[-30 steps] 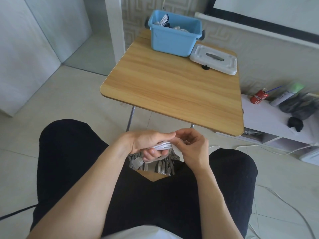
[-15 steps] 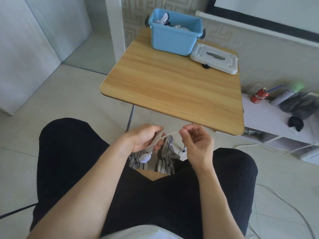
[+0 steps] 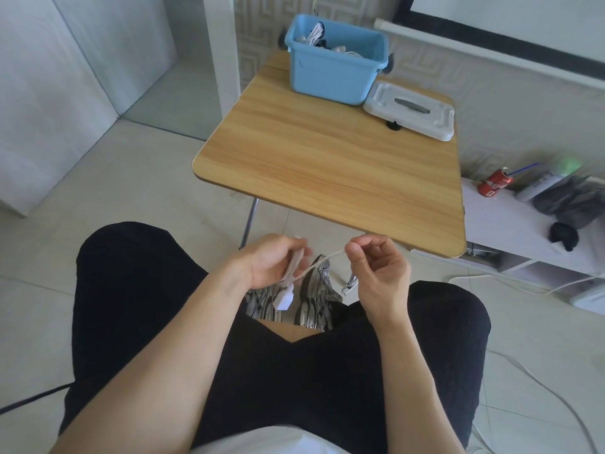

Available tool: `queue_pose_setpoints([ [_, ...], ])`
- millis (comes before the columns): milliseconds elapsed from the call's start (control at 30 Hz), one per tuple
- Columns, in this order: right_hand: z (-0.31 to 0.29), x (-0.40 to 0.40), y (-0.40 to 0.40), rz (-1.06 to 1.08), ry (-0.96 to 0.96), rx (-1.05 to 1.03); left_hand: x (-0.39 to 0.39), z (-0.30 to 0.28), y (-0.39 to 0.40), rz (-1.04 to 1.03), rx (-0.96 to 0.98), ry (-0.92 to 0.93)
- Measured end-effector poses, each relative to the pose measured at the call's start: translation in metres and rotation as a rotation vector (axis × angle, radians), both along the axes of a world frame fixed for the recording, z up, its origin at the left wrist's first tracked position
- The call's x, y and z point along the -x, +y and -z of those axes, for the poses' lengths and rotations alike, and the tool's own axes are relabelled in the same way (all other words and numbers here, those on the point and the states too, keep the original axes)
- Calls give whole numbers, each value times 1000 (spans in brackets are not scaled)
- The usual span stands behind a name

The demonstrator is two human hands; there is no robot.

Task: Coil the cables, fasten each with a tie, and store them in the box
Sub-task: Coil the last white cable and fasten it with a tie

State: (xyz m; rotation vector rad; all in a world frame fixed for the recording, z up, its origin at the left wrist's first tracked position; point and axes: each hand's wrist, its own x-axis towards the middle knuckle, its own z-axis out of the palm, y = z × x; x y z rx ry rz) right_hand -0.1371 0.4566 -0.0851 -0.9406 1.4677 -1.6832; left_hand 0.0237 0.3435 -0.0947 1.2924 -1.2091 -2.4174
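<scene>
Above my lap, my left hand [image 3: 273, 261] grips a small coiled white cable [image 3: 294, 267], whose white plug [image 3: 284, 299] hangs below the fingers. My right hand [image 3: 376, 267] pinches a thin white strand [image 3: 322, 261] that runs taut from the coil to its thumb and forefinger. Whether that strand is the tie or the cable's end I cannot tell. The blue box [image 3: 334, 62] stands at the far edge of the wooden table [image 3: 327, 158] with several white cables inside it.
The box's white lid [image 3: 411, 109] lies on the table to its right. A low white shelf [image 3: 523, 231] at the right carries a red can [image 3: 495, 186] and dark items. White cords trail over the tiled floor at the right.
My hands have drawn apart: the right hand moved right and pulled the strand out taut from the coil. The coil turned upright in my left hand, and the plug now hangs down.
</scene>
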Motion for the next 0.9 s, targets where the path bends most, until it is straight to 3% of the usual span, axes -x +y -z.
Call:
queue_pose_setpoints([
  [100, 1, 0, -1, 78, 30, -3, 7, -11, 8, 285, 99, 44],
  [433, 5, 1, -3, 199, 82, -43, 11, -20, 16, 462, 178, 22],
  [700, 15, 0, -4, 116, 15, -241, 9, -24, 12, 403, 16, 243],
  [900, 15, 1, -6, -30, -45, -291, 11, -20, 5, 8, -168, 480],
])
